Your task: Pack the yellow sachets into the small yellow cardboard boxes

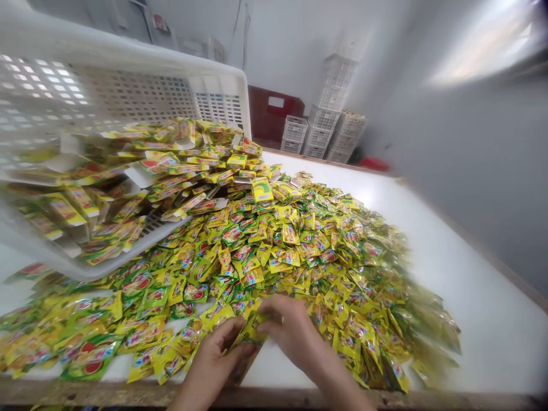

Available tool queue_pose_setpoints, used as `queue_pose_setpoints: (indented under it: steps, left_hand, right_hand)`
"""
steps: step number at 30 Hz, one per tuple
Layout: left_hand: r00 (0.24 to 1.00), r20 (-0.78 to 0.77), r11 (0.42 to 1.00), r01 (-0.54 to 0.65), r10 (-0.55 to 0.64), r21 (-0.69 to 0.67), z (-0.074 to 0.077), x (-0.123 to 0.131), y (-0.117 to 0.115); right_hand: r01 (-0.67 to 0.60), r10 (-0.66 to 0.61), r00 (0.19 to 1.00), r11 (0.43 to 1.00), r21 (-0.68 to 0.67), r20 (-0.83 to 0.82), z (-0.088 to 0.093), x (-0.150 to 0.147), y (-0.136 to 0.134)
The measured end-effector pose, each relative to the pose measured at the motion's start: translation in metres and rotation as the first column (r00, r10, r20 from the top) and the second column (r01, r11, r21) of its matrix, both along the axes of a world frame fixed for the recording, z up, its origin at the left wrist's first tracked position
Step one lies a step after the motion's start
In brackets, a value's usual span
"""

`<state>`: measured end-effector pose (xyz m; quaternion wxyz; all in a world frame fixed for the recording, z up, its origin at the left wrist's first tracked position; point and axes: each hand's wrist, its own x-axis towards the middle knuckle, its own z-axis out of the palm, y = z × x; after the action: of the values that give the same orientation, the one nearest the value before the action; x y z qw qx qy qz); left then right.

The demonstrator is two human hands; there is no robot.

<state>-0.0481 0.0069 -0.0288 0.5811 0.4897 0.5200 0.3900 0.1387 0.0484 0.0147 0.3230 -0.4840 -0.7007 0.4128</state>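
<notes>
A big heap of small yellow-green sachets [299,245] with red marks covers the white table [454,268]. At its near edge my left hand [214,354] and my right hand [291,331] meet, fingers curled around a small stack of sachets [248,334] held between them. Both hands sit just above the table's front edge. A tipped white plastic crate [128,85] at the left spills more sachets onto the heap.
Stacked white crates [325,125] stand at the back against the wall, beside a dark red box [274,114]. A grey wall runs along the right. The table's wooden front edge [128,394] lies under my wrists. Bare table surface shows at the right.
</notes>
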Motion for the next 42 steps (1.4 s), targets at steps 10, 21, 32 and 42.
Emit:
queue_pose_setpoints:
  steps: [10, 21, 32, 42]
  left_hand:
    - [0.956, 0.244, 0.987, -0.148, 0.161, -0.070, -0.005, -0.003, -0.015]
    - [0.900, 0.285, 0.919, -0.236, 0.329, -0.317, -0.006, -0.023, -0.028]
    - [0.930, 0.236, 0.941, -0.222, 0.283, -0.256, 0.011, -0.022, -0.012]
    - [0.968, -0.076, 0.970, -0.236, 0.240, 0.058, -0.007, -0.027, -0.009]
  right_hand:
    - [-0.109, 0.073, 0.981, 0.974, 0.199, 0.179, -0.012, -0.027, -0.003]
    - [0.035, -0.255, 0.871, 0.885, -0.464, -0.420, -0.037, -0.028, -0.033]
    - [-0.094, -0.251, 0.805, 0.841, -0.533, -0.538, -0.031, -0.042, -0.020]
    - [0.046, -0.303, 0.834, 0.871, -0.488, -0.461, -0.046, -0.049, -0.019]
